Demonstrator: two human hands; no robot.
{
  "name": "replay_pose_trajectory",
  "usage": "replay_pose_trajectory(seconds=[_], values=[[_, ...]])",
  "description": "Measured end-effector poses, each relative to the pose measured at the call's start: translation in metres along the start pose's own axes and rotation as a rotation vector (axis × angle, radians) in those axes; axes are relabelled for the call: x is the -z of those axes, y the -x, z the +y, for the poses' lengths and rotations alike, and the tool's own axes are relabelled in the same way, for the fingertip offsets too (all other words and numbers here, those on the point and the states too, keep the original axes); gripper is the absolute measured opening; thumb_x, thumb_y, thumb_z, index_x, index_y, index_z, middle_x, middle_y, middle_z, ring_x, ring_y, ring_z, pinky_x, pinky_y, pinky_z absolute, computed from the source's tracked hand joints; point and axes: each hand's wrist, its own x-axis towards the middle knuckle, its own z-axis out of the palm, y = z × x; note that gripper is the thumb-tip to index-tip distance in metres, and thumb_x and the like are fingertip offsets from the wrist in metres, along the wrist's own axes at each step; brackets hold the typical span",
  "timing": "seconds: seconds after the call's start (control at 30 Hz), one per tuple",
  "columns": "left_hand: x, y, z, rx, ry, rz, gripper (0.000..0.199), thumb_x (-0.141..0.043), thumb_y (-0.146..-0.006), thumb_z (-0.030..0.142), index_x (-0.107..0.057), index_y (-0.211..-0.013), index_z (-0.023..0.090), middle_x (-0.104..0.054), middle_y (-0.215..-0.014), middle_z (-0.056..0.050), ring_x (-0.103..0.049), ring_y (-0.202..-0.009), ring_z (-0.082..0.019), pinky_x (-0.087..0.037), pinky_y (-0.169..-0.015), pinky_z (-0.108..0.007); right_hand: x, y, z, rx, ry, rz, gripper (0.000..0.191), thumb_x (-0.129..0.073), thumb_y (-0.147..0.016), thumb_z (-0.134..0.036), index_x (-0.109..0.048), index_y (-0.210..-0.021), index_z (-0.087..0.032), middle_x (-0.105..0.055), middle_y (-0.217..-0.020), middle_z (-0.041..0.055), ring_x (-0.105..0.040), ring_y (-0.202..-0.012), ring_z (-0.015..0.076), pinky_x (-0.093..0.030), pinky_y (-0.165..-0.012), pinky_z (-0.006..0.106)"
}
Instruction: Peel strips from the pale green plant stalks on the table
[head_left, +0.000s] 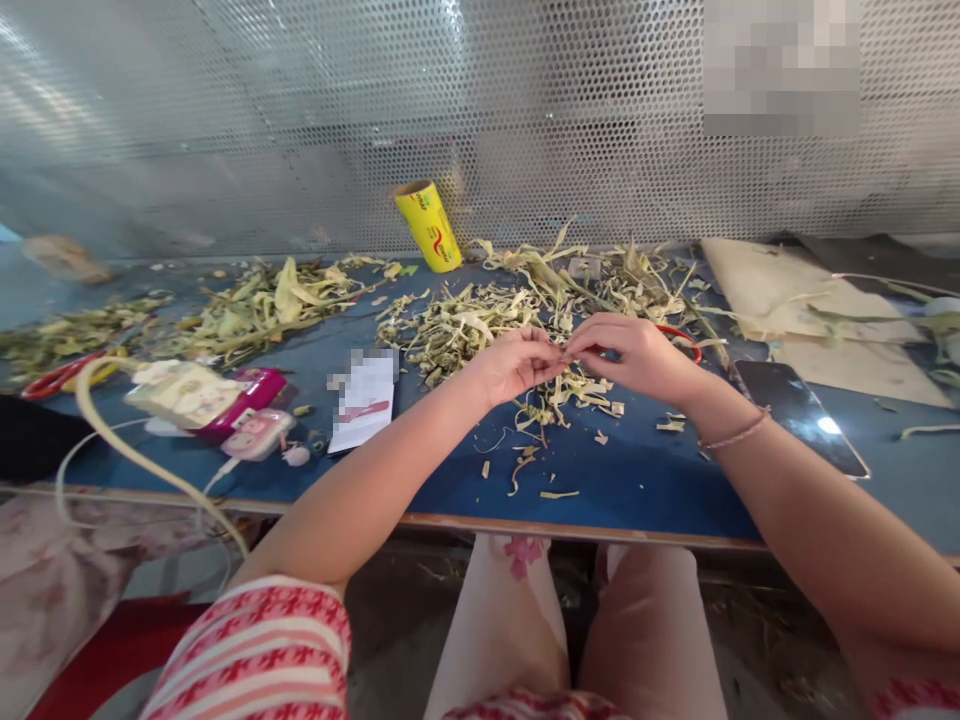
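Over a blue table my left hand (519, 365) and my right hand (619, 352) meet fingertip to fingertip. The fingers of both hands are pinched together around something tiny and brownish, too small to name. Just behind and beneath them lies a heap of dry, pale green plant scraps (457, 325), with small bits scattered in front. Beside my right hand a red loop handle (684, 342) shows, partly hidden by the hand and the scraps.
A yellow tube (431, 228) leans near the perforated metal wall. Left lie a phone with a lit screen (367, 400), a magenta-and-cream pouch (251, 395) with cables, and more leaves (277, 300). Right are a dark phone (799, 415) and brown cardboard (795, 300).
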Motion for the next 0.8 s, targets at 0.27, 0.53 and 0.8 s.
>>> replay_pose_trajectory(seconds=[0.27, 0.53, 0.8], values=[[0.007, -0.006, -0.008, -0.293, -0.309, -0.005, 0.028, -0.069, -0.060, 0.006, -0.047, -0.073, 0.017, -0.060, -0.066, 0.003, -0.060, -0.061, -0.008, -0.051, -0.067, -0.027, -0.012, -0.001, 0.000, -0.479, -0.208, 0.069, 0.015, -0.065, -0.077, -0.031, -0.069, -0.081, -0.017, -0.068, -0.081, 0.0052, -0.062, -0.069, 0.0144, -0.050, -0.060, 0.028], [0.007, -0.006, -0.012, -0.528, -0.514, 0.059, 0.025, -0.069, -0.063, 0.012, -0.046, -0.071, 0.018, -0.056, -0.070, 0.002, -0.057, -0.066, -0.008, -0.049, -0.065, -0.025, -0.011, -0.002, 0.002, -0.608, -0.262, 0.063, 0.019, -0.066, -0.073, -0.035, -0.072, -0.080, -0.018, -0.069, -0.077, 0.0043, -0.061, -0.066, 0.0147, -0.049, -0.061, 0.030], [0.009, -0.004, -0.010, -0.666, -0.754, 0.048, 0.023, -0.067, -0.071, 0.015, -0.044, -0.073, 0.019, -0.055, -0.069, 0.003, -0.058, -0.065, -0.008, -0.046, -0.061, -0.024, -0.012, 0.000, 0.006, -0.589, -0.199, 0.098, 0.010, -0.064, -0.071, -0.020, -0.072, -0.076, -0.019, -0.068, -0.074, 0.0019, -0.061, -0.067, 0.0138, -0.050, -0.063, 0.028]])
